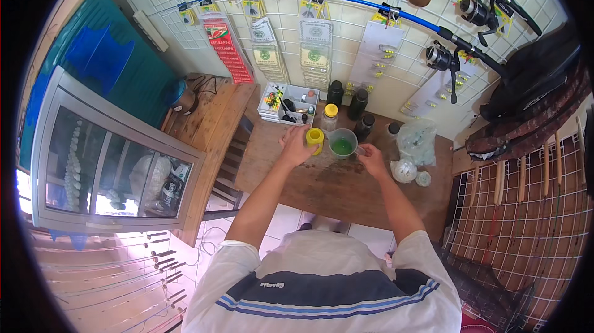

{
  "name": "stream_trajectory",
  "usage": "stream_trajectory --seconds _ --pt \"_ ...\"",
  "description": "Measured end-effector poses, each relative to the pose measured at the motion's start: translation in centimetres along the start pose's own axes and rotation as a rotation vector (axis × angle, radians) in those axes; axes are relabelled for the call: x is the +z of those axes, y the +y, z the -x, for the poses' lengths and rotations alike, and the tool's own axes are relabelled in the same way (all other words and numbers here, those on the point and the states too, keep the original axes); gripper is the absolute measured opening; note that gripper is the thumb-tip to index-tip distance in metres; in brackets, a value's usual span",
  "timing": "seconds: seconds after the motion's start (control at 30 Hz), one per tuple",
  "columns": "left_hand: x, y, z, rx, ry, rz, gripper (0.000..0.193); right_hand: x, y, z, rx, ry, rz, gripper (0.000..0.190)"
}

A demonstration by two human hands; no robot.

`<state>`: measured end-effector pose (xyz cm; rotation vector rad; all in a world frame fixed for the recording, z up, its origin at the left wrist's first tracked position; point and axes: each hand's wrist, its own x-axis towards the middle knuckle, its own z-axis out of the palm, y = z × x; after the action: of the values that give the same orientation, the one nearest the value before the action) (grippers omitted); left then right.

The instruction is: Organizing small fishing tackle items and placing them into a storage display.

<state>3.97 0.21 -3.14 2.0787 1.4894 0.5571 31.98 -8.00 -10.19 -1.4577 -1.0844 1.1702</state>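
Note:
My left hand [295, 146] is around a small yellow container [314, 140] with an open top, standing at the middle of the wooden table [297, 175]. Just right of it is a clear plastic measuring jug [343, 143] holding green liquid, its handle gripped by my right hand [371, 159]. The jug's spout side points towards the yellow container. Behind them stands a clear jar with a yellow lid [329, 117]. Dark bottles [357, 104] with black caps are grouped behind and to the right of the jug.
A white divided tray [267, 112] with small bottles sits at the back left. Plastic bags [416, 142] and white wrapped bundles [403, 171] lie on the right. A glass-fronted cabinet [116, 166] stands left. Fishing rods and reels [443, 57] hang on the wall grid.

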Motion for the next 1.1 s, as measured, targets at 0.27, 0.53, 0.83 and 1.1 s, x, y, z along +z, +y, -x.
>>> stream_trajectory --seconds 0.27,0.53,0.83,1.1 --pt "-0.2 0.2 1.2 -0.044 -0.041 -0.008 0.073 1.1 2.7 -0.3 0.15 0.008 -0.012 0.034" --pt "0.0 -0.2 1.1 -0.039 0.006 -0.018 0.07 1.6 -2.0 -0.2 -0.417 0.184 0.598 0.045" --pt "0.2 0.8 -0.2 0.002 0.022 0.012 0.071 7.6 -10.7 -6.3 -0.439 0.242 0.472 0.055" --pt "0.2 0.8 -0.2 0.001 0.046 -0.005 0.072 8.9 -11.5 -8.4 -0.246 0.222 0.731 0.053"
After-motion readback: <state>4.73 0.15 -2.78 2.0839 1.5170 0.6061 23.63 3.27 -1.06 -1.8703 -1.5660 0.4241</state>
